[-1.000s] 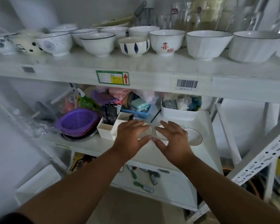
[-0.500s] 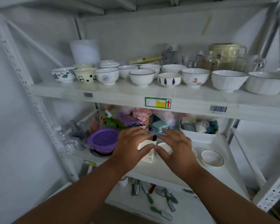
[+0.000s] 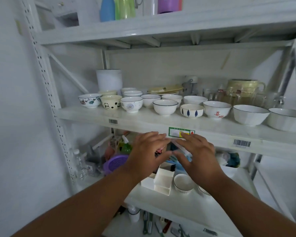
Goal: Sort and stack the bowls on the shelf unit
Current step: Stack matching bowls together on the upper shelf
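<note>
Your left hand (image 3: 148,152) and right hand (image 3: 196,153) hovered empty, fingers straight and loosely together; reaching carelessly risked toppling the closely packed bowls (image 3: 165,106).

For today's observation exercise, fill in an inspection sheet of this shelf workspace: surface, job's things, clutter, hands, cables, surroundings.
Surface: white middle shelf with barcode labels on its front edge.
Job's things: unstacked bowls in a row, among them a panda bowl and a blue-leaf bowl; a small bowl on the shelf below.
Clutter: purple strainer, white dividers, clear bottle.
Hands: left hand and right hand open, holding nothing.
Cables: nothing seen.
Surroundings: coloured cups on the top shelf; white wall.
</note>
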